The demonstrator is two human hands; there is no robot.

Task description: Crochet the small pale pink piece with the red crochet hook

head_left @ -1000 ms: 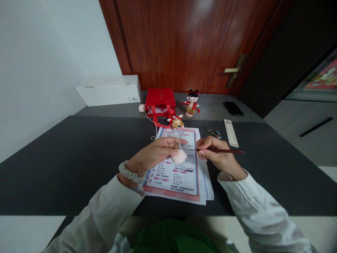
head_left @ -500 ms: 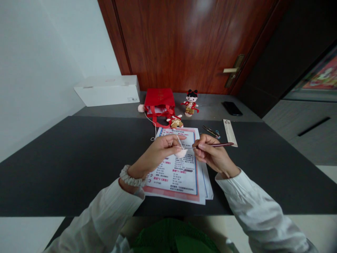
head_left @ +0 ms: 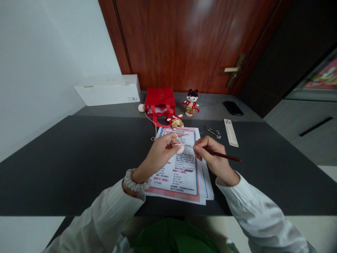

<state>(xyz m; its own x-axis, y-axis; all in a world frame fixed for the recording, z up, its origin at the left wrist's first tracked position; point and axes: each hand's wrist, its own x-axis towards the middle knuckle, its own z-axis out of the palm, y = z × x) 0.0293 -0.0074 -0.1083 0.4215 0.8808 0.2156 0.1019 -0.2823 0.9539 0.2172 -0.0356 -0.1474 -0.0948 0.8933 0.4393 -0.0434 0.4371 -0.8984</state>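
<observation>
My left hand (head_left: pixel 162 151) pinches a small pale pink crochet piece (head_left: pixel 181 149), with light yarn (head_left: pixel 179 139) stretched over its raised fingers. In my right hand (head_left: pixel 210 153) is a crochet hook with a dark red handle (head_left: pixel 228 155); its thin metal tip points left toward the crochet piece. Whether the tip sits in a stitch is too small to tell. Both hands are above printed pattern sheets (head_left: pixel 184 184). Beyond them, the yarn runs to a pale pink ball (head_left: pixel 141 108) beside the red bag.
A red bag (head_left: pixel 160 96), a crocheted doll (head_left: pixel 191 102) and a headless doll body (head_left: pixel 176 121) stand or lie behind the sheets. To the right are small scissors (head_left: pixel 210 131), a white packet (head_left: pixel 231 133) and a black phone (head_left: pixel 233 108). A white box (head_left: pixel 109 90) is at back left.
The crochet hook's handle has tilted down to the right as my right hand turned. The crochet piece has shifted slightly up, and the yarn over my left fingers has changed its slant.
</observation>
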